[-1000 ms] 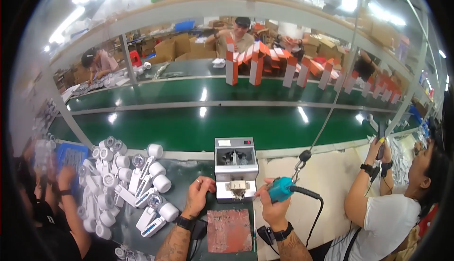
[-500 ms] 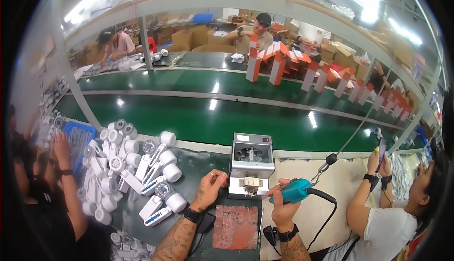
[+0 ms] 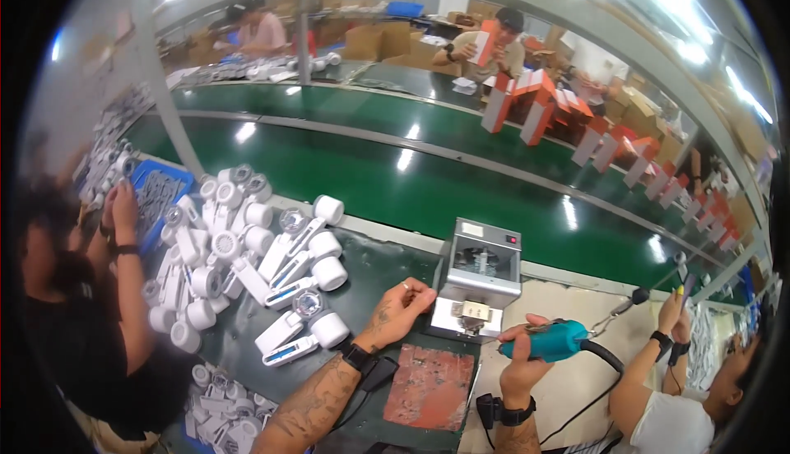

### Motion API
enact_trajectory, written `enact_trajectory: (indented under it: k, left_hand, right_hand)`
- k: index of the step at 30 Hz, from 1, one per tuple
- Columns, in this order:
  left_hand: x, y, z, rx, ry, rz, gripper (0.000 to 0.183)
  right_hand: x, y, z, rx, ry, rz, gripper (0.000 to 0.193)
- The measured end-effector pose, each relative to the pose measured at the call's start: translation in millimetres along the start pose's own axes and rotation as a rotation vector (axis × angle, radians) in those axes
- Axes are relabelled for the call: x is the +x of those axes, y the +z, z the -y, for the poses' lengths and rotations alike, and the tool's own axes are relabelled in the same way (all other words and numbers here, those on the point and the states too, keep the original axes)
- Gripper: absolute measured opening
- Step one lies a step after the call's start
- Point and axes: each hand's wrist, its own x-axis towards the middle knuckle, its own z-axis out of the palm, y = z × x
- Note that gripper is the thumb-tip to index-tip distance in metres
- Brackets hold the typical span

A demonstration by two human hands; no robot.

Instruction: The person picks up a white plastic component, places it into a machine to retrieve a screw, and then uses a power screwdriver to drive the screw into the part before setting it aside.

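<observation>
My right hand (image 3: 520, 363) is wrapped round a teal electric screwdriver (image 3: 559, 340), held roughly level with its front end toward a small grey screw feeder (image 3: 481, 261). A coiled lanyard and a black cord run from the screwdriver's back end. On the feeder's other side my left hand (image 3: 401, 312) rests near its front corner, thumb and fingertips drawn together; what they hold, if anything, is too small to make out. A worn reddish mat (image 3: 429, 388) lies just in front of the feeder. White handheld fans (image 3: 304, 289) are heaped left of my left hand.
Beyond the bench runs a green conveyor belt (image 3: 337, 170), with upright orange-and-white boxes (image 3: 539, 108) along its far side. A blue bin (image 3: 156, 203) stands at the left beside a co-worker. Another co-worker (image 3: 671, 388) sits at the right. A metal frame post (image 3: 169, 84) rises at the left.
The view has turned left and tilted, so the scene sits further right. Both my hands keep their places beside the feeder. Across the belt, a person now holds up an orange-and-white box.
</observation>
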Motion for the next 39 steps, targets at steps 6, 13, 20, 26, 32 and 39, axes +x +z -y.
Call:
enact_trajectory:
  k: [6,13,20,26,32,39]
  left_hand:
    - [-4,-5,5,0.032,0.011,0.024,0.02]
    - [4,0,5,0.15,0.047,0.058,0.023]
    - [9,-1,-2,0.233,0.073,0.069,0.022]
    - [0,-2,2,0.129,0.041,0.077,0.024]
    - [-3,-5,-3,0.142,0.038,0.079,0.026]
    - [2,2,6,0.114,0.041,0.078,0.024]
  right_hand:
    - [-5,8,-6,-0.042,-0.02,-0.041,0.043]
    - [1,-1,-11,-0.067,-0.023,-0.055,0.046]
    - [7,-1,-17,-0.106,-0.061,-0.032,0.051]
    - [0,2,-13,-0.048,-0.06,-0.084,0.053]
    - [-3,7,-7,-0.062,-0.044,-0.061,0.058]
    - [-2,-6,-15,-0.156,-0.03,-0.064,0.055]
